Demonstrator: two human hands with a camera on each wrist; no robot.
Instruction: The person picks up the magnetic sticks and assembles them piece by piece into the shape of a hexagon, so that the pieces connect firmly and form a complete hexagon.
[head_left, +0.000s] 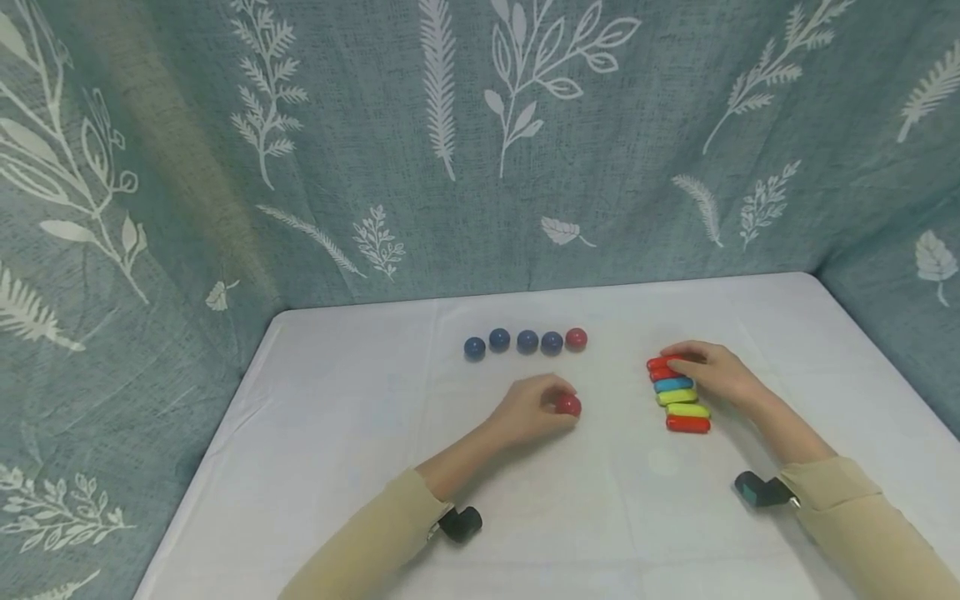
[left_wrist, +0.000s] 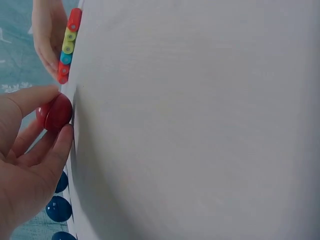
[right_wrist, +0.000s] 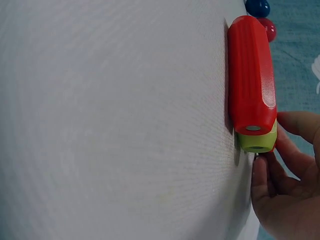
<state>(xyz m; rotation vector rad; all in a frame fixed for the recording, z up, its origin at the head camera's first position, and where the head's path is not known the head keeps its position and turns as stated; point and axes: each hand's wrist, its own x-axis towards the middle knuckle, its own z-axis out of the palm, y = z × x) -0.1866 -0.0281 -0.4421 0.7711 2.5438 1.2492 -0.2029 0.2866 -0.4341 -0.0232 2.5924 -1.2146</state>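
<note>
My left hand (head_left: pixel 532 410) pinches a glossy red ball (head_left: pixel 569 405) between thumb and fingers, close over the white tabletop; another red ball shows partly behind it in the left wrist view. On the right, my right hand (head_left: pixel 712 371) grips the farthest red rod (head_left: pixel 655 364) of a column of chunky plastic rods. Toward me follow a second red rod (head_left: pixel 663 376), a blue rod (head_left: pixel 672 385), two yellow-green rods (head_left: pixel 677 397) and a red rod (head_left: pixel 687 424). In the right wrist view this nearest red rod (right_wrist: pixel 252 75) hides most of the others; its end has a small metallic disc.
Behind my left hand, several dark blue balls (head_left: pixel 527 341) stand in a row that ends on the right with a red ball (head_left: pixel 576 338). A white cloth covers the table (head_left: pixel 337 417). Patterned green-blue curtains (head_left: pixel 480 233) enclose its back and sides.
</note>
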